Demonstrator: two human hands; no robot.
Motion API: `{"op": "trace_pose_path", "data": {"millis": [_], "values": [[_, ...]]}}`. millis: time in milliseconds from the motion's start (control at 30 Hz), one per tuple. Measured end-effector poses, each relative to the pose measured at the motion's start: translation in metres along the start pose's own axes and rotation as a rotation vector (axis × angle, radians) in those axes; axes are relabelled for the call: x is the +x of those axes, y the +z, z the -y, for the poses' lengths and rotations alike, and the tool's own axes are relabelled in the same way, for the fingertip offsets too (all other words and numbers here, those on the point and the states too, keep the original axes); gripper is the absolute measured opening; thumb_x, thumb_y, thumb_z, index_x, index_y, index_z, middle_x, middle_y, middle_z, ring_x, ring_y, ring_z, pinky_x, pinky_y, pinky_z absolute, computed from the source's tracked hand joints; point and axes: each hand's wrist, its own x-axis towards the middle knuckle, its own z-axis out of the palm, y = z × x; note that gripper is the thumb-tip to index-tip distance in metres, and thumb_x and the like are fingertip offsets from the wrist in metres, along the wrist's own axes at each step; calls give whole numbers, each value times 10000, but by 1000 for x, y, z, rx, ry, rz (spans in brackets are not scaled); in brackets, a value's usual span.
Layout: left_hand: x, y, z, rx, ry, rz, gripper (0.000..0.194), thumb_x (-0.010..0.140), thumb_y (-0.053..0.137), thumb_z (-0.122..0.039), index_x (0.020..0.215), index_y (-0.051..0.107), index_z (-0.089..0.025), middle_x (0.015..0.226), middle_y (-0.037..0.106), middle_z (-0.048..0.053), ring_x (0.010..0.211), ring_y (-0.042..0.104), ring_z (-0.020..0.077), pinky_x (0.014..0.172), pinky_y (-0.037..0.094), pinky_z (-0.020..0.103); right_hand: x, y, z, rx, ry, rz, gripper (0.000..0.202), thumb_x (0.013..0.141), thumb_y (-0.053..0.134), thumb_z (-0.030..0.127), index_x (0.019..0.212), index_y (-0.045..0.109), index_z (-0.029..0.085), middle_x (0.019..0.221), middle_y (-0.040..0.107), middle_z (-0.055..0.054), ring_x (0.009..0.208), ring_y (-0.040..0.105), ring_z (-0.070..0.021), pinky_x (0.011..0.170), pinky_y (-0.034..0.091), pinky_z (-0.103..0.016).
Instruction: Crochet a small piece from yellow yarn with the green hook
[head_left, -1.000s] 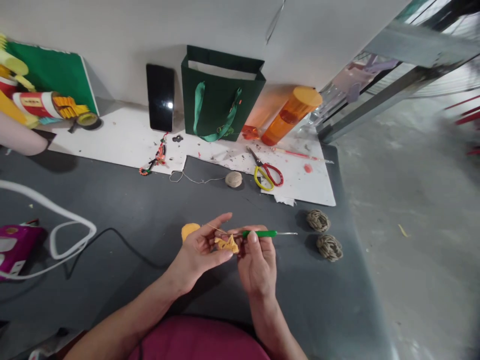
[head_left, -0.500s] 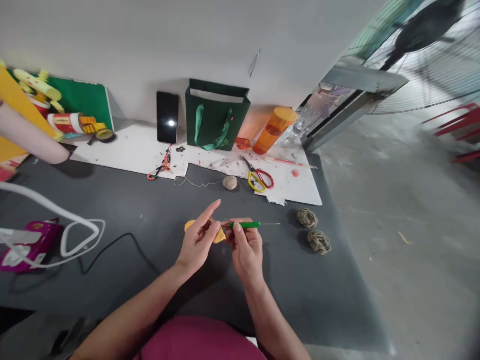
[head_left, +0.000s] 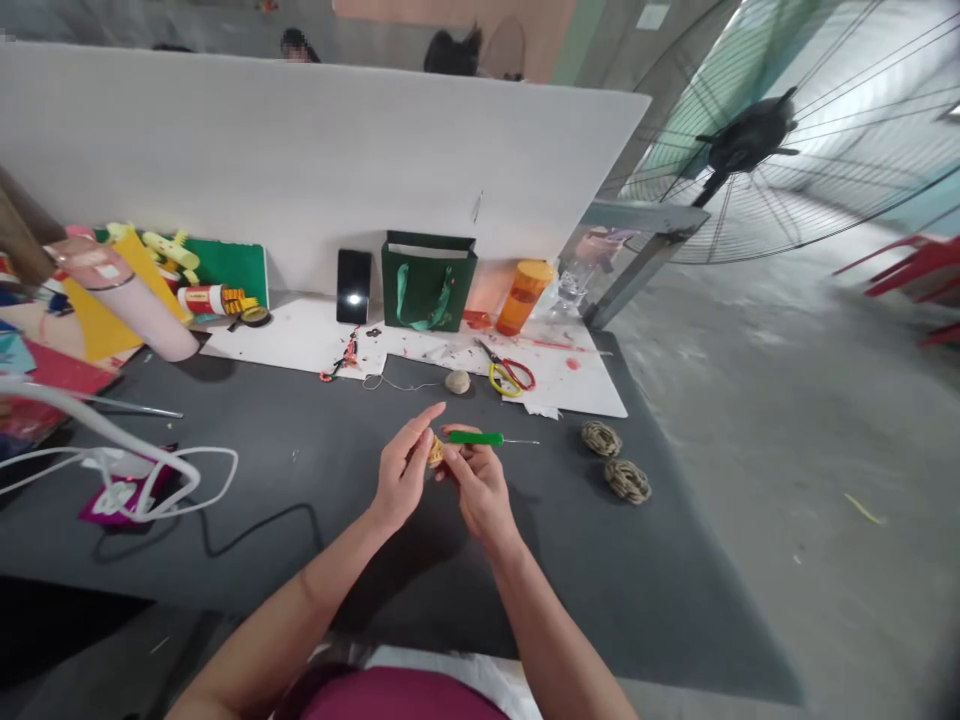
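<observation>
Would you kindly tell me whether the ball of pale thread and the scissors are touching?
Apart. The head view shows it plainly: a strip of grey tabletop separates the ball of pale thread from the scissors.

Along the far edge of the counter [head_left: 600, 580], a black phone [head_left: 353, 287] leans upright beside a dark green paper bag [head_left: 428, 275], with an orange bottle [head_left: 519, 300] near the far right corner. Beyond the right edge are a large fan [head_left: 750, 137] and red furniture [head_left: 911, 265].
</observation>
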Motion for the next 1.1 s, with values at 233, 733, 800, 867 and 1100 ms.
{"op": "trace_pose_path", "data": {"millis": [233,733,800,867,1100], "values": [[-4,-12,4,36,37,-34,508,1001,518,-567,1229,749,-176,712,557,-19,578,423,103,567,396,241,9,-9,3,-50,63,178,442,750,866,496,1036,696,206,588,662,38,536,627,-141,546,533,-259],[-9,-24,26,151,132,38,392,1034,505,-457,1171,768,-202,768,662,24,640,543,123,649,473,254,11,-18,-15,31,89,202,417,755,867,466,1068,702,246,784,687,26,623,627,-114,596,548,-243],[-12,-24,25,158,143,61,358,1030,519,-435,1150,777,-219,838,712,47,673,577,129,694,498,264,7,-16,-16,47,86,162,386,760,871,447,1052,705,256,784,688,25,639,632,-120,587,554,-240],[-14,-25,23,163,136,76,333,1027,532,-417,1150,779,-230,870,733,53,700,602,134,720,514,267,4,-14,-17,61,63,124,330,757,878,433,987,720,256,741,670,33,607,615,-120,553,551,-241],[-20,-26,13,-1,-63,122,477,1033,509,-476,1403,638,-202,793,684,11,626,572,104,618,506,231,1,-14,-12,95,42,70,233,775,874,416,907,769,256,723,705,22,584,625,-112,525,534,-224]]}}
